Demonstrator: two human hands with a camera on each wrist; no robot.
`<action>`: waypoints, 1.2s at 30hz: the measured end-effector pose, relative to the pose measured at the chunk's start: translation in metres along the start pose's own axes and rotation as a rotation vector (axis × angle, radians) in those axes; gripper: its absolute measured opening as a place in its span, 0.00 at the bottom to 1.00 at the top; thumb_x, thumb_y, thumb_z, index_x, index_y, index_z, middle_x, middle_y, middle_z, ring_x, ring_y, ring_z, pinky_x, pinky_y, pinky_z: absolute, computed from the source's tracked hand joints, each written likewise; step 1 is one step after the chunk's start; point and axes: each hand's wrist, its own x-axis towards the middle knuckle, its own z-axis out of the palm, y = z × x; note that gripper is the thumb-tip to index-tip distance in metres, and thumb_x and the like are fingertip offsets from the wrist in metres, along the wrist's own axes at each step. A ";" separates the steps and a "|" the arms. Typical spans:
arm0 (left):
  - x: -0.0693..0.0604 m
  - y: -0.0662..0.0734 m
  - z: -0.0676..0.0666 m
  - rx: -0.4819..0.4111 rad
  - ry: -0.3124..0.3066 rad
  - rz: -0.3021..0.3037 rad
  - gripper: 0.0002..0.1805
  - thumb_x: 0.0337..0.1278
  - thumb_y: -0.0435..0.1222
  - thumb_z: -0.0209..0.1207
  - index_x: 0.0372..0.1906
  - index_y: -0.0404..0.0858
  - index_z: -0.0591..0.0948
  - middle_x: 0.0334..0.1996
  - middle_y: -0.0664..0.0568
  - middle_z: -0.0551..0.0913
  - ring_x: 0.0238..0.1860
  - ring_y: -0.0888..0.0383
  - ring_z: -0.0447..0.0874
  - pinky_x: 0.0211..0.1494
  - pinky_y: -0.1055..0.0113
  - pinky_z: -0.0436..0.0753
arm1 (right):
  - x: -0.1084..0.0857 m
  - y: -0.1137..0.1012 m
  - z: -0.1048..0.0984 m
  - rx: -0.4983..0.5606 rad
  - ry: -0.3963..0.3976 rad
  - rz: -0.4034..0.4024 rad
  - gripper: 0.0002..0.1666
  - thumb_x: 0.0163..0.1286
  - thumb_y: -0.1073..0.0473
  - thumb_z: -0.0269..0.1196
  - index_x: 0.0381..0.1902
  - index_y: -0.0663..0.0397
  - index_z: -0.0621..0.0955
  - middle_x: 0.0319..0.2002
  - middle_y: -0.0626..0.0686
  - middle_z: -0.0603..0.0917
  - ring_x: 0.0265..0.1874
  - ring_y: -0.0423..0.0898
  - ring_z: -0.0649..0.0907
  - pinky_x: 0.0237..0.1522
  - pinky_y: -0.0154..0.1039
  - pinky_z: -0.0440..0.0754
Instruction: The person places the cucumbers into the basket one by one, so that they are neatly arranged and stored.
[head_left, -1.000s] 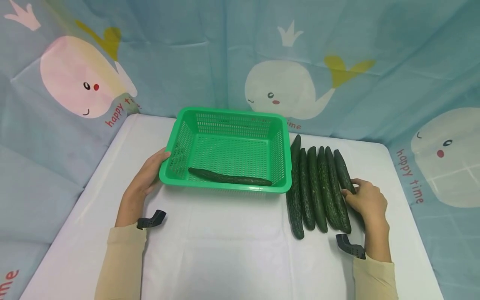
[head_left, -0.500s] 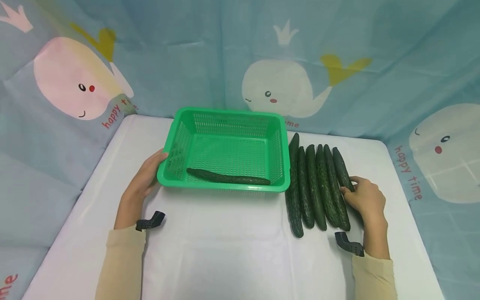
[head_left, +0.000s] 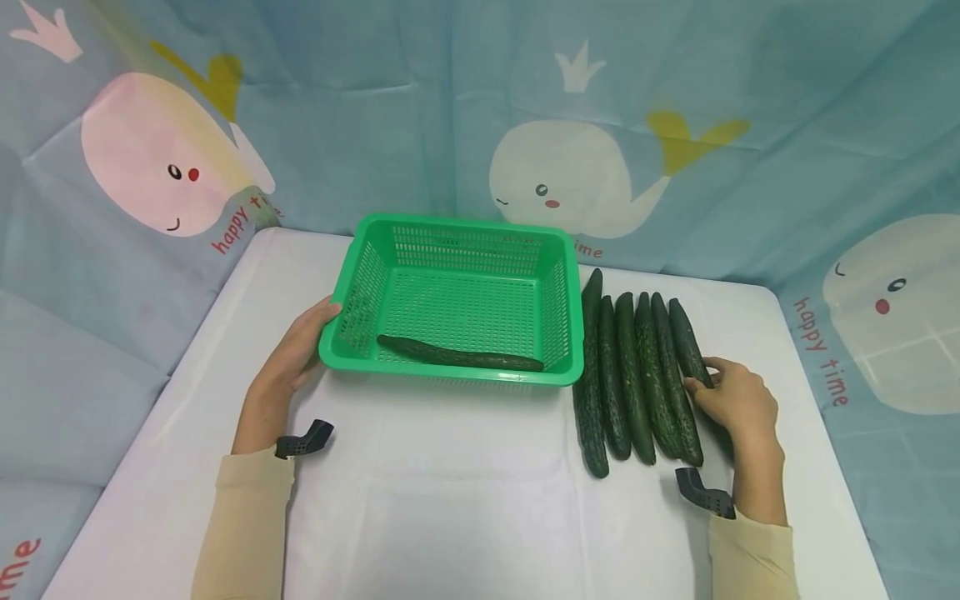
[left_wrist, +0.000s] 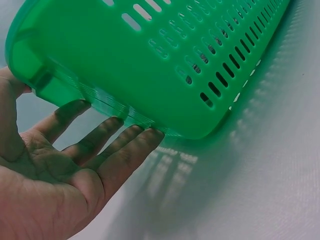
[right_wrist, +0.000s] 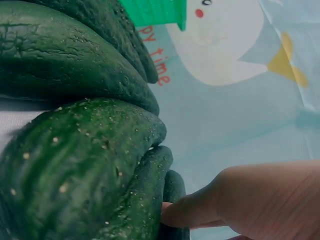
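A green plastic basket (head_left: 450, 375) with slotted walls stands toward the back of the table, one dark green cucumber (head_left: 459, 357) lying along its near side. My left hand (head_left: 296, 342) is at the basket's left end; in the left wrist view its outstretched fingers (left_wrist: 135, 142) touch the outer wall, and the thumb is by the rim. Right of the basket, several cucumbers (head_left: 632, 375) lie side by side, pointing away from me. My right hand (head_left: 735, 400) holds the rightmost cucumber (head_left: 685, 333) between thumb and fingers, covering part of it; the cucumber lies on the table.
A white cloth covers the table (head_left: 450, 500). Behind and at both sides hangs a blue curtain (head_left: 420, 108) printed with whales. The leftmost cucumber (head_left: 592, 417) of the row lies close against the basket's right end. Each wrist wears a small black camera mount (head_left: 303, 439).
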 end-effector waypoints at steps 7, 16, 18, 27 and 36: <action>0.000 0.002 0.001 0.006 -0.003 0.002 0.40 0.85 0.58 0.39 0.87 0.44 0.49 0.79 0.35 0.64 0.57 0.74 0.82 0.58 0.81 0.83 | 0.000 0.002 -0.002 0.025 0.001 -0.013 0.35 0.75 0.50 0.64 0.69 0.70 0.75 0.51 0.77 0.86 0.41 0.73 0.86 0.33 0.64 0.85; 0.002 0.002 0.002 -0.016 -0.017 0.002 0.39 0.85 0.58 0.40 0.87 0.44 0.51 0.77 0.39 0.66 0.58 0.72 0.81 0.59 0.80 0.83 | -0.001 0.006 -0.004 0.045 -0.020 0.002 0.34 0.78 0.49 0.61 0.68 0.74 0.75 0.51 0.76 0.86 0.44 0.73 0.86 0.37 0.66 0.85; 0.002 0.001 0.001 -0.014 -0.018 0.005 0.40 0.84 0.58 0.40 0.87 0.43 0.51 0.75 0.40 0.68 0.57 0.72 0.82 0.58 0.80 0.84 | -0.003 0.006 -0.005 0.060 -0.022 -0.007 0.34 0.79 0.49 0.61 0.66 0.75 0.77 0.46 0.74 0.87 0.40 0.70 0.87 0.36 0.64 0.85; -0.001 -0.002 -0.002 -0.039 -0.017 0.025 0.40 0.85 0.56 0.43 0.87 0.39 0.51 0.60 0.62 0.77 0.55 0.69 0.83 0.56 0.77 0.85 | -0.014 -0.012 -0.011 0.174 0.034 -0.046 0.33 0.81 0.52 0.60 0.69 0.77 0.74 0.56 0.78 0.83 0.51 0.76 0.85 0.46 0.71 0.84; 0.000 -0.001 0.000 -0.006 0.015 0.002 0.41 0.84 0.58 0.43 0.87 0.42 0.52 0.72 0.47 0.71 0.59 0.70 0.79 0.58 0.80 0.82 | -0.018 -0.032 -0.015 0.221 0.102 -0.135 0.33 0.81 0.49 0.61 0.71 0.69 0.75 0.56 0.77 0.84 0.56 0.77 0.82 0.50 0.76 0.79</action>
